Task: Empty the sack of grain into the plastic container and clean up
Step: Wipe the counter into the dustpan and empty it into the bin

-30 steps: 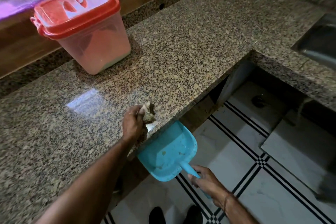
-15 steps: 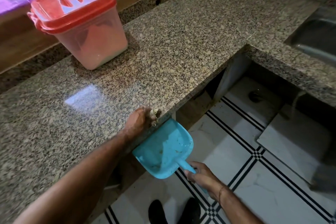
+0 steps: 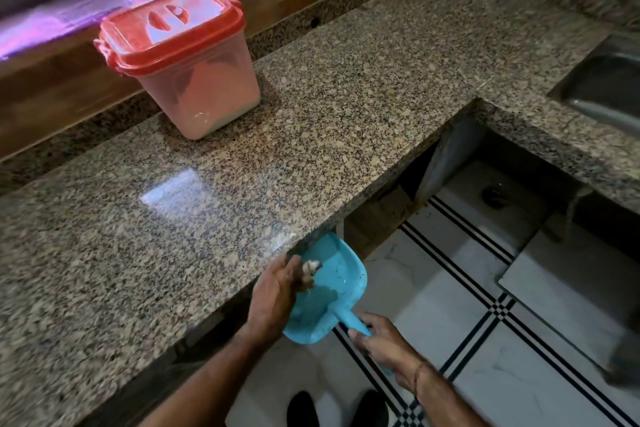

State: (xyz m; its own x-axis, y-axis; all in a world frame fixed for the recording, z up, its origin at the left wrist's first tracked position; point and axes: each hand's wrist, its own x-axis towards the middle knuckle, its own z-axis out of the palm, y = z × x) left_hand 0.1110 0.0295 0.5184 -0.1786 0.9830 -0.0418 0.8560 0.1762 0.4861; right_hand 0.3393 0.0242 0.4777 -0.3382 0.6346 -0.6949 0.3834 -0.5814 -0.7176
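A clear plastic container point(image 3: 201, 94) with a red lid closed on it stands at the back left of the granite counter point(image 3: 311, 135). My right hand point(image 3: 384, 345) grips the handle of a blue dustpan point(image 3: 332, 288), held just below the counter's front edge. My left hand point(image 3: 277, 291) is off the counter's edge and over the pan, closed on a small crumpled rag point(image 3: 309, 270). A few specks lie in the pan. No sack is in view.
A steel sink point(image 3: 602, 94) is set into the counter at the right. Below is a white tiled floor point(image 3: 485, 340) with black lines, an open space under the counter, and my dark shoes point(image 3: 304, 407) at the bottom.
My left hand with the rag slid from the countertop across the front edge and now hangs over the dustpan. The dustpan stays under the edge.
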